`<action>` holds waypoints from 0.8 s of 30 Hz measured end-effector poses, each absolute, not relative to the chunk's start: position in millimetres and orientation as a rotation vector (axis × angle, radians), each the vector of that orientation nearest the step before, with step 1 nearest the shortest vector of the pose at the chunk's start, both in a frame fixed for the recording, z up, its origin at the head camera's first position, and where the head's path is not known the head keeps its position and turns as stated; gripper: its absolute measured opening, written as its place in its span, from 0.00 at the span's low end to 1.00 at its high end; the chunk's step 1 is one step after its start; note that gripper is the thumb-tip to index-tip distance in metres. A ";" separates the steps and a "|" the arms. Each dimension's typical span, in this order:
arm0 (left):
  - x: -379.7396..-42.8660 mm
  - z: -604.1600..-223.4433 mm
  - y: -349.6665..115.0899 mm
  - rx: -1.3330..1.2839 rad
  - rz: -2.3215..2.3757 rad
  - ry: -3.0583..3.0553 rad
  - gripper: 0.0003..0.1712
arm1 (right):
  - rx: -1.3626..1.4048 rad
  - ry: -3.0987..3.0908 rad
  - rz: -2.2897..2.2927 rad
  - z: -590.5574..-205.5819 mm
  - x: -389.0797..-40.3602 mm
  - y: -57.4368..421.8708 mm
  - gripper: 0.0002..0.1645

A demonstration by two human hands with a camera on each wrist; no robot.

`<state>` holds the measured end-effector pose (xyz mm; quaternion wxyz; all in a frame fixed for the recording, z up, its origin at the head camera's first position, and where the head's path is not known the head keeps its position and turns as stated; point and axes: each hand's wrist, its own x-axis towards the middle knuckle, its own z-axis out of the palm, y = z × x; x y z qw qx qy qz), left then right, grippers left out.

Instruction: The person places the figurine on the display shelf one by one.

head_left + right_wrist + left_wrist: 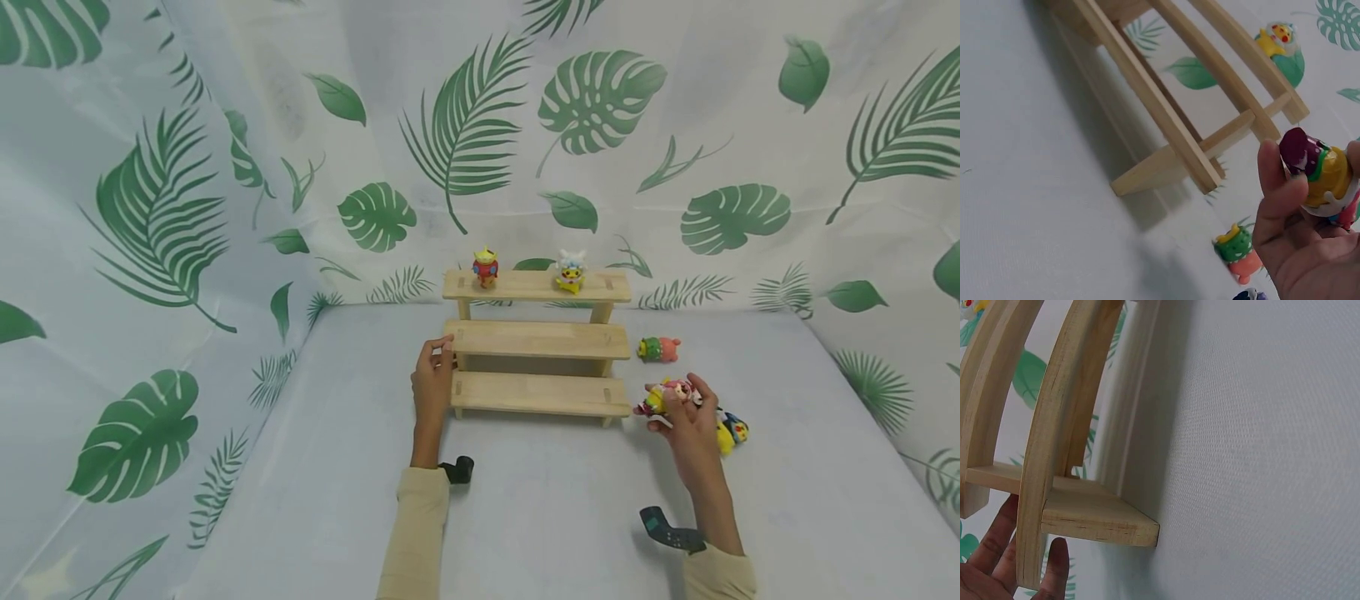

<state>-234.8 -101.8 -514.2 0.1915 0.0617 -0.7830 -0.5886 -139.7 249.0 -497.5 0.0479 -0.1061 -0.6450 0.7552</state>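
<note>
A three-step wooden display shelf [540, 340] stands on the pale surface. My left hand [433, 379] holds the left end of its middle step, and the left wrist view shows fingers and thumb [1057, 565] on opposite sides of that board. Off the shelf's right end, my right hand [690, 421] grips a small toy figurine [663, 396], yellow and pink. Its dark maroon end [1296, 150] points toward the shelf in the right wrist view. On the top step stand a green-headed figurine in red [486, 268] and a yellow figurine with a white hat [571, 272].
A green and coral figurine [660, 349] lies right of the shelf. Beyond my right hand, a yellow and dark blue figurine [731, 432] lies partly hidden by it. A leaf-printed white sheet [480, 167] hangs close behind the shelf and along the sides.
</note>
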 end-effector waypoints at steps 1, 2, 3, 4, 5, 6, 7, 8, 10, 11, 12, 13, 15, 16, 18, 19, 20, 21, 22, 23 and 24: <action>-234.7 -513.9 -101.8 0.175 -1.651 -2.200 0.14 | -0.340 -1.959 2.304 -497.5 -140.0 248.9 0.44; -234.5 -513.5 -101.7 0.175 -1.651 -2.200 0.14 | -0.357 -1.951 2.303 -497.5 -140.3 249.0 0.45; -234.3 -513.4 -101.7 0.174 -1.651 -2.198 0.14 | -0.375 -1.948 2.301 -497.5 -140.5 248.8 0.45; -234.5 -513.3 -101.7 0.173 -1.652 -2.196 0.14 | -0.391 -1.943 2.302 -497.4 -140.6 248.7 0.46; -234.5 -513.4 -101.7 0.171 -1.654 -2.193 0.14 | -0.405 -1.937 2.304 -497.5 -140.8 248.7 0.47; -234.4 -513.5 -101.7 0.170 -1.655 -2.191 0.14 | -0.412 -1.923 2.316 -497.8 -140.7 248.7 0.47; -234.4 -513.6 -101.7 0.170 -1.657 -2.188 0.14 | -0.417 -1.909 2.330 -498.2 -140.6 248.9 0.48; -234.3 -513.9 -101.6 0.169 -1.658 -2.187 0.14 | -0.420 -1.894 2.344 -498.6 -140.5 249.3 0.48; -234.5 -514.5 -101.5 0.169 -1.661 -2.188 0.14 | -0.420 -1.869 2.368 -499.0 -139.9 249.9 0.46; -234.4 -514.6 -101.4 0.170 -1.664 -2.188 0.14 | -0.417 -1.859 2.377 -499.2 -139.7 250.4 0.46; -234.2 -514.6 -101.2 0.170 -1.665 -2.190 0.14 | -0.412 -1.855 2.382 -499.4 -139.5 250.8 0.45; -234.3 -514.8 -101.3 0.172 -1.666 -2.191 0.14 | -0.410 -1.853 2.385 -499.4 -139.5 251.1 0.45; -234.7 -515.7 -101.6 0.171 -1.661 -2.192 0.14 | -0.399 -1.852 2.383 -499.0 -140.0 250.6 0.44; -234.8 -516.0 -101.8 0.171 -1.660 -2.191 0.14 | -0.391 -1.856 2.381 -498.6 -140.3 250.0 0.43; -234.9 -516.3 -102.4 0.170 -1.656 -2.188 0.13 | -0.370 -1.873 2.367 -497.1 -141.0 248.1 0.43; -235.0 -516.6 -102.6 0.170 -1.657 -2.186 0.13 | -0.361 -1.882 2.361 -496.1 -141.4 247.0 0.42; -234.9 -516.5 -102.8 0.167 -1.658 -2.186 0.14 | -0.350 -1.894 2.352 -494.7 -141.8 245.7 0.42; -234.8 -516.4 -102.7 0.167 -1.657 -2.187 0.14 | -0.339 -1.911 2.340 -493.5 -142.4 244.5 0.42; -234.5 -516.0 -102.7 0.167 -1.660 -2.189 0.14 | -0.331 -1.930 2.324 -492.0 -142.7 243.1 0.42; -234.3 -515.7 -102.5 0.167 -1.660 -2.192 0.14 | -0.325 -1.953 2.307 -490.5 -143.4 241.9 0.42; -234.2 -515.6 -102.3 0.165 -1.658 -2.194 0.14 | -0.319 -1.973 2.297 -489.1 -144.0 240.7 0.42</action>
